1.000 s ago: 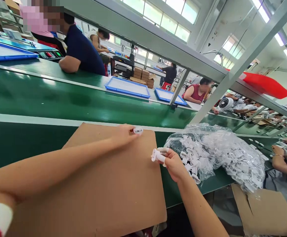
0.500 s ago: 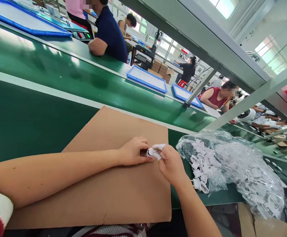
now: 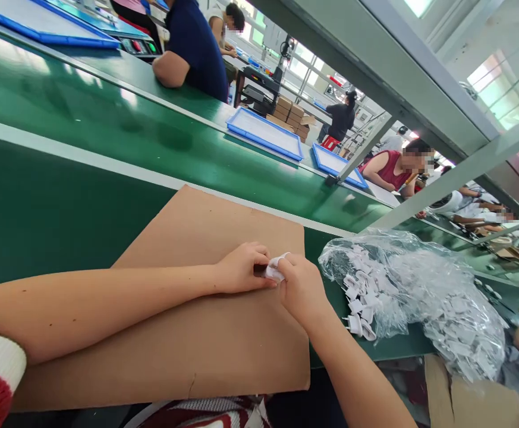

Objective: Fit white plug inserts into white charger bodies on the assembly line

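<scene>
My left hand (image 3: 244,267) is closed, with its thumb and fingertips pinching the left side of a small white plastic part (image 3: 274,271). On the other side, my right hand (image 3: 302,290) has its fingers curled in and pressed against the same part. White covers sit on the right fingertips, and they partly blend with the piece. Most of the part is hidden by the fingers. Both hands are over a flat sheet of brown cardboard (image 3: 232,345), near its right edge.
Right of the cardboard lies a clear plastic bag (image 3: 415,279) with many white plastic pieces (image 3: 361,312) spilling from its mouth. Beyond runs a green conveyor belt (image 3: 152,154). Blue-rimmed trays (image 3: 266,134) line its far side. A grey metal post (image 3: 446,172) slants across the right. Co-workers sit further back.
My right hand has turned and closed in over the white part, so its covered fingertips show less. The left hand keeps its pinch. The whole view has shifted slightly.
</scene>
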`<state>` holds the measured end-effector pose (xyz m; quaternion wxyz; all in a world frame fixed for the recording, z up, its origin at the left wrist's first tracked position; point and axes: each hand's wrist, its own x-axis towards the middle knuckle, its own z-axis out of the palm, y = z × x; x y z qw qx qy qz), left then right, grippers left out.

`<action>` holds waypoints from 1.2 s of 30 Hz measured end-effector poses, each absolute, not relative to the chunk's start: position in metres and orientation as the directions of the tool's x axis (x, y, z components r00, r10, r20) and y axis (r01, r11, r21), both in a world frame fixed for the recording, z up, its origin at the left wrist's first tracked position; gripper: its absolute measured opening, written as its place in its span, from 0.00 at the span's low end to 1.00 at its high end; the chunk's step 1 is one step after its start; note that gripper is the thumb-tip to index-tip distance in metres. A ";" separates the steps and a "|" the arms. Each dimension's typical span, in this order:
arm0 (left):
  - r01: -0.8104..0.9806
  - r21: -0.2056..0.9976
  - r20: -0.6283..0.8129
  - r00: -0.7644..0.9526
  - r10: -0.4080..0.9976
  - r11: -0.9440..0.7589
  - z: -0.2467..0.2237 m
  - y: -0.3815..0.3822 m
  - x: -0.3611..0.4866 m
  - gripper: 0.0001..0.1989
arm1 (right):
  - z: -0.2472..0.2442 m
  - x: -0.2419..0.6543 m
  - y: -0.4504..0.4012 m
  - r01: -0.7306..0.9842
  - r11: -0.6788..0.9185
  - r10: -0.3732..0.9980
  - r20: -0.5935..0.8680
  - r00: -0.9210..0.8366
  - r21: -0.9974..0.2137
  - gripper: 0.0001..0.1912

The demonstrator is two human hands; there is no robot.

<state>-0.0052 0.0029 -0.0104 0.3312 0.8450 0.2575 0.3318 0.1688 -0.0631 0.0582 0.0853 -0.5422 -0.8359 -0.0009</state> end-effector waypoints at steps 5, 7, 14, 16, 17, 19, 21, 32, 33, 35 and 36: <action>0.245 0.733 0.356 0.656 0.665 -0.634 -0.005 0.000 -0.005 0.17 | 0.056 0.170 -0.068 0.900 0.316 0.944 0.196 -0.266 -0.301 0.20; 0.265 0.730 0.346 0.652 0.675 -0.630 -0.004 -0.001 -0.005 0.18 | 0.055 0.167 -0.071 0.910 0.279 0.954 0.195 -0.226 -0.308 0.19; 0.349 0.718 0.296 0.629 0.719 -0.602 -0.001 0.000 -0.003 0.20 | 0.045 0.168 -0.067 0.870 0.186 0.975 0.193 -0.106 -0.457 0.20; 0.341 0.727 0.292 0.633 0.717 -0.596 -0.001 -0.002 -0.003 0.20 | 0.040 0.172 -0.066 0.807 0.178 0.978 0.191 -0.082 -0.563 0.23; 0.329 0.733 0.295 0.636 0.713 -0.596 -0.001 -0.002 -0.003 0.20 | 0.039 0.173 -0.067 0.785 0.172 0.979 0.189 -0.071 -0.595 0.24; 0.299 0.743 0.310 0.639 0.704 -0.599 -0.002 -0.002 -0.003 0.19 | 0.038 0.176 -0.068 0.769 0.149 0.983 0.180 -0.045 -0.622 0.25; 0.283 0.743 0.322 0.643 0.695 -0.606 -0.004 0.000 -0.003 0.19 | 0.041 0.178 -0.069 0.772 0.127 0.987 0.154 -0.038 -0.623 0.28; 0.236 0.783 0.307 0.659 0.686 -0.576 -0.003 0.000 -0.004 0.15 | 0.059 0.180 -0.058 0.851 0.157 0.987 0.053 -0.151 -0.501 0.19; 0.231 0.783 0.311 0.658 0.685 -0.577 -0.004 0.000 -0.004 0.15 | 0.058 0.178 -0.060 0.870 0.179 0.984 0.074 -0.163 -0.459 0.19; 0.220 0.777 0.324 0.665 0.673 -0.590 -0.006 0.001 -0.003 0.15 | 0.056 0.175 -0.065 0.904 0.230 0.972 0.136 -0.193 -0.360 0.18; 0.215 0.772 0.329 0.670 0.665 -0.598 -0.006 0.001 -0.003 0.15 | 0.055 0.174 -0.067 0.914 0.252 0.964 0.169 -0.207 -0.318 0.17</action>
